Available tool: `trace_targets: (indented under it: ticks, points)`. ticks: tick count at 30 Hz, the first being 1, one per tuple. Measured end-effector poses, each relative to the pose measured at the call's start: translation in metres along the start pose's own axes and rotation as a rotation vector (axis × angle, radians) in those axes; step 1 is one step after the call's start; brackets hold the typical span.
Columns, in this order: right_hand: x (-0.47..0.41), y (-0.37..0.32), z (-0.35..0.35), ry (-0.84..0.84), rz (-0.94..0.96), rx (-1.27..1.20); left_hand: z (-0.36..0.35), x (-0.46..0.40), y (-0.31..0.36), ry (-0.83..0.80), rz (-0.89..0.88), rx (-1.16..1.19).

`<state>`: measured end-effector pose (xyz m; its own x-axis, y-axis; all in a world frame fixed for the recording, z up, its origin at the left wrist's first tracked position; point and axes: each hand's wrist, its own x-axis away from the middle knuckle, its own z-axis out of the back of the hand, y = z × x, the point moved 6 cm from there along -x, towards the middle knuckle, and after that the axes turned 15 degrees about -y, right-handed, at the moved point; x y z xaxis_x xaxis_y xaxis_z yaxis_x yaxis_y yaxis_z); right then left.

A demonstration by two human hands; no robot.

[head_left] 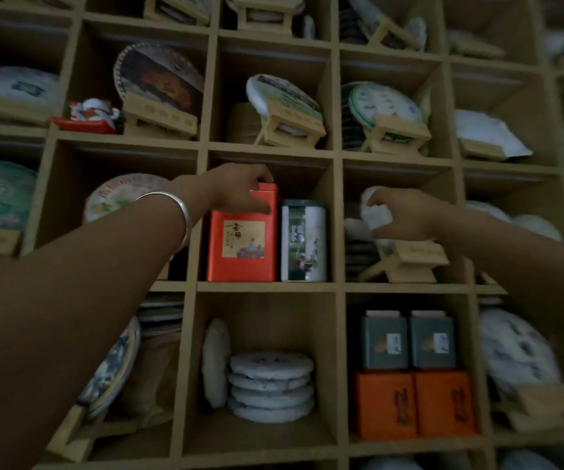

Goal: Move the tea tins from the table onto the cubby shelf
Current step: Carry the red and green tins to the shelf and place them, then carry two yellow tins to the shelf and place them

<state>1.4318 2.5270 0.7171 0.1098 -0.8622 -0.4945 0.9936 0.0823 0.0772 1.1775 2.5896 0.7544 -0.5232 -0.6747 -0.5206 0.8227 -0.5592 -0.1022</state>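
A tall orange-red tea tin [243, 239] stands upright in the middle cubby of the wooden cubby shelf [267, 287]. My left hand [240, 188] grips its top from above, a silver bangle on the wrist. A round white-and-green tea tin [303, 240] stands just right of it in the same cubby. My right hand [406, 217] reaches into the cubby to the right and holds a white wrapped tea cake [374, 212] above a small wooden stand [409, 261]. The table is out of view.
Most cubbies hold wrapped tea cakes on wooden stands. Below right are two grey tins [407, 340] stacked on two orange boxes [416, 403]. The cubby under the middle one holds a stack of white tea cakes [270, 385]. A red figurine [90, 117] sits upper left.
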Motion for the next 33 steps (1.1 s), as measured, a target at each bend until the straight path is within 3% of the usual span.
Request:
trace_targets:
  ticks: [7, 11, 14, 22, 33]
  points:
    - [0.166, 0.080, 0.028, -0.109, -0.478, 0.180, -0.065, -0.003, 0.130, -0.085, -0.370, 0.213]
    - [0.326, 0.110, 0.053, -0.168, -0.777, 0.251, -0.100, 0.010, 0.256, -0.184, -0.616, 0.420]
    - [0.470, 0.112, 0.077, -0.230, -1.027, 0.287, -0.107, 0.049, 0.371, -0.265, -0.835, 0.452]
    - [0.807, 0.025, 0.169, -0.231, -1.612, 0.333, -0.087, 0.232, 0.637, -0.474, -1.315, 0.526]
    - [1.118, -0.140, 0.258, -0.335, -2.091, 0.378, -0.029, 0.573, 0.884, -0.705, -1.800, 0.455]
